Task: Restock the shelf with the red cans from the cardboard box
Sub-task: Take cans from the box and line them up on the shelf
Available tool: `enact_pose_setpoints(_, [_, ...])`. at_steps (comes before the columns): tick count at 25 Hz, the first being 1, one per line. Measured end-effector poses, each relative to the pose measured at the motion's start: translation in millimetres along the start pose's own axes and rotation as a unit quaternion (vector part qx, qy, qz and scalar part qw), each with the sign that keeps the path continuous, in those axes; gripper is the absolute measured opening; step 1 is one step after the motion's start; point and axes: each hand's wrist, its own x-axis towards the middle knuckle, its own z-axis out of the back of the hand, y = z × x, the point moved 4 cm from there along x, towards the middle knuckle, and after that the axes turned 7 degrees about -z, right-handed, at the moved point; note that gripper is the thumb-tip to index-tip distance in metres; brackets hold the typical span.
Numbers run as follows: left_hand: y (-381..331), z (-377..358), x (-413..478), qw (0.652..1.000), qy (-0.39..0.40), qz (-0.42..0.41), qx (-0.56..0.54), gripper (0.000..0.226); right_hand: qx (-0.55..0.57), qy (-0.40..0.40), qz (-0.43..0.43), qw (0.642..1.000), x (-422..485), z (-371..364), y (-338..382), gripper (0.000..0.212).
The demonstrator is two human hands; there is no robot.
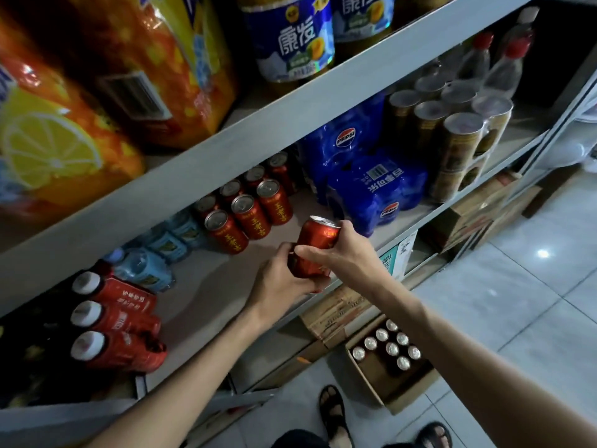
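A red can (315,245) is held upright just above the front edge of the middle shelf (206,292). My right hand (347,253) wraps its right side and my left hand (279,279) holds its lower left side and base. Several red cans (250,211) stand in rows on the shelf behind it, to the upper left. On the floor below, an open cardboard box (381,386) holds several more cans with silver tops (392,349).
Blue Pepsi packs (371,185) sit right of the shelved cans, tall gold tins (452,147) farther right. Red bottles (119,324) and blue water bottles (151,270) lie at the left. Closed cartons (339,312) fill the bottom shelf. My sandalled feet (332,412) stand on tile.
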Motion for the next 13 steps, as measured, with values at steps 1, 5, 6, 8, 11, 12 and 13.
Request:
enact_pose_setpoints(1, [5, 0, 3, 1.000, -0.010, -0.001, -0.005, 0.062, -0.020, -0.018, -0.011, 1.000, 9, -6, -2, 0.088])
enact_pose_setpoints(5, [31, 4, 24, 0.996, 0.020, 0.004, 0.088, 0.068, -0.046, -0.025, -0.038, 0.998, 42, -16, -18, 0.081])
enact_pose_setpoints(6, [40, 6, 32, 0.991, 0.034, 0.012, 0.131, 0.075, -0.085, -0.061, -0.009, 0.995, 50, -17, -18, 0.077])
enact_pose_setpoints(8, [61, 13, 47, 0.971, 0.066, 0.086, 0.214, 0.104, -0.136, -0.147, 0.052, 0.978, 68, -18, -15, 0.071])
enact_pose_setpoints(11, [94, 25, 65, 0.894, 0.150, 0.175, 0.385, 0.133, -0.150, -0.202, 0.123, 0.960, 95, -30, -12, 0.070])
enact_pose_setpoints(12, [102, 28, 68, 0.870, 0.173, 0.183, 0.424, 0.137, -0.151, -0.210, 0.140, 0.956, 103, -37, -12, 0.070])
enact_pose_setpoints(13, [108, 30, 70, 0.853, 0.192, 0.190, 0.447, 0.140, -0.150, -0.218, 0.151, 0.953, 110, -45, -12, 0.070])
